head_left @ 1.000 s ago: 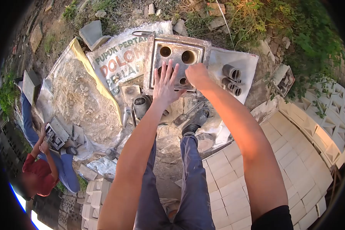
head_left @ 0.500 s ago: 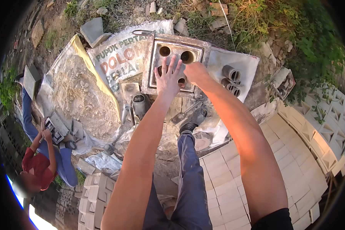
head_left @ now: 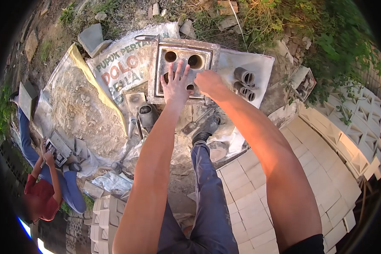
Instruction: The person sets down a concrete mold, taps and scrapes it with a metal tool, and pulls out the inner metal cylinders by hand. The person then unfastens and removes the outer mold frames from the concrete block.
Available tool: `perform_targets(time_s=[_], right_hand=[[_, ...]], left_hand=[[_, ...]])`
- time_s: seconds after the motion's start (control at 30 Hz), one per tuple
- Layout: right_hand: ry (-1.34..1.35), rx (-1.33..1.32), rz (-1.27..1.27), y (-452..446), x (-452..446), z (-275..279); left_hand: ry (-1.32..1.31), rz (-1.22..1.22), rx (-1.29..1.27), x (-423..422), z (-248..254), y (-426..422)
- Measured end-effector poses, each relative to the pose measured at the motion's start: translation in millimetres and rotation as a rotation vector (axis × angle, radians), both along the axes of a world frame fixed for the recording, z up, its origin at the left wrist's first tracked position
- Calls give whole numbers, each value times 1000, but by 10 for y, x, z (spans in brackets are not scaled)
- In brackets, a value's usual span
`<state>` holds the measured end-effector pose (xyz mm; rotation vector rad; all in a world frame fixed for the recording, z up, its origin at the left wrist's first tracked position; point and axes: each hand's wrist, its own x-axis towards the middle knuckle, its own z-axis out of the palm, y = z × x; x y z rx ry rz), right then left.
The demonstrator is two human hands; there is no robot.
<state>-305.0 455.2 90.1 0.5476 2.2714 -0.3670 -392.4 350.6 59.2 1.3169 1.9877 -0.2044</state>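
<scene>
A square mold with a raised frame [head_left: 216,53] stands on the ground in front of me. Several round holes open in its inner plate [head_left: 183,57]. My left hand [head_left: 175,86] lies over the plate's near part, fingers spread, partly covering the lower holes. Beside it, my right hand [head_left: 209,83] is closed in a fist at the plate's right side; whatever it may hold is hidden. Right of the mold, several short pipe pieces [head_left: 244,75] lie on a pale sheet [head_left: 264,67]. A dark cylindrical container [head_left: 147,115] stands near the mold's lower left corner.
A heap of sandy material [head_left: 80,112] lies left on a sheet, beside a printed sack [head_left: 122,67]. Pale blocks [head_left: 283,169] are stacked at the lower right, more blocks [head_left: 108,216] at the lower left. Another person [head_left: 44,192] works at the far left with a small mold [head_left: 57,150].
The view has shifted, so the mold and surroundings sit farther left. My right fist has moved slightly rightward and nearer to me relative to the holes. My left hand stays spread on the plate.
</scene>
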Motion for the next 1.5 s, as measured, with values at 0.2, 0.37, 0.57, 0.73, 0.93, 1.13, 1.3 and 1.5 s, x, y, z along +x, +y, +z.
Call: perform_targets(time_s=[0.2,0.37,0.57,0.73,0.93,1.13,1.3,1.5], right_hand=[[-33,22,60,-23,-24,48],[-5,-4,47,-7,-28,291],[8,-152,96,31,109,1359],[-52,-174,-227,-55,714,1810],[272,-177,-1428,-856,1928,937],[364,-362,-2356,-964,2652,251],[534,-85,-2342,-467,3376,-808],[551,-282,-1982,-482,3326,-945]], left_hand=[[-6,3,-4,9,12,-23],[7,-6,7,4,25,-19],[-32,-7,-40,-18,144,49],[-161,239,261,105,210,-212],[-899,624,-56,1161,411,-529],[-1353,1089,-287,2493,187,-236],[-1405,932,-245,3045,89,464],[-1042,854,-42,3199,-442,239]])
